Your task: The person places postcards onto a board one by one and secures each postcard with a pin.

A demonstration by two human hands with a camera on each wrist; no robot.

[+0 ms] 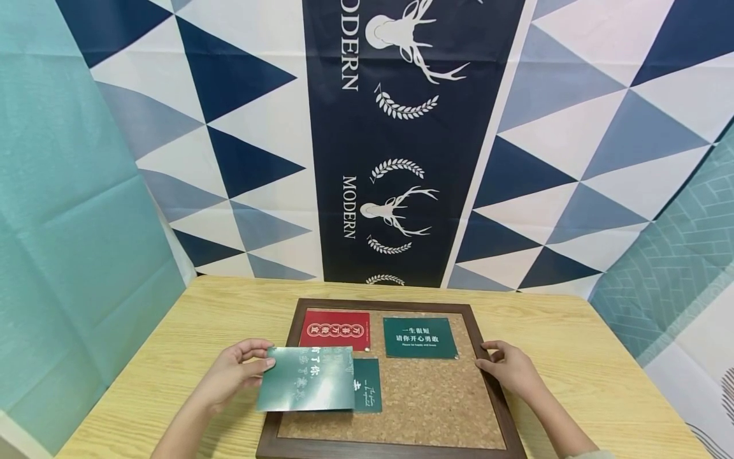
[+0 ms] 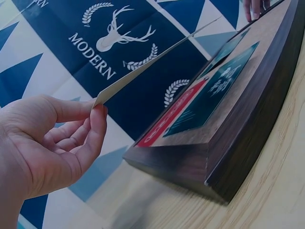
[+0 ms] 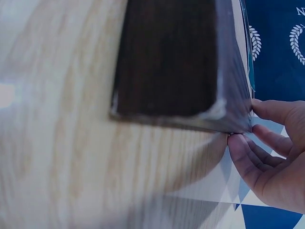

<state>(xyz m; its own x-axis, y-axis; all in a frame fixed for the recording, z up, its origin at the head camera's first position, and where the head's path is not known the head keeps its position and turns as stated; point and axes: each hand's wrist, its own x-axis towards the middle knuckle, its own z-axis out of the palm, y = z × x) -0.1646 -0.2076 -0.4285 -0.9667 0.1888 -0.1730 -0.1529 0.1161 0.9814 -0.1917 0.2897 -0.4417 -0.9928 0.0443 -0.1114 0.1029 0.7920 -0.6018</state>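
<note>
My left hand (image 1: 229,376) pinches the left edge of a green card (image 1: 306,382) with white lettering, between thumb and fingers. The card hovers over the lower left of a brown-framed cork board (image 1: 438,408). In the left wrist view the held card (image 2: 138,74) is seen nearly edge-on, apart from the board. Beneath it, another green card (image 1: 369,390) lies partly hidden on the cork. A red card (image 1: 338,333) is at the upper left, a green card (image 1: 420,338) at the upper right. My right hand (image 1: 509,368) grips the frame's right side, thumb on top.
The board lies on a light wooden table (image 1: 573,357). Behind the table hangs a cloth (image 1: 395,140) with triangles and deer heads. A pale teal curtain (image 1: 74,223) hangs at the left, and patterned fabric (image 1: 682,255) at the right.
</note>
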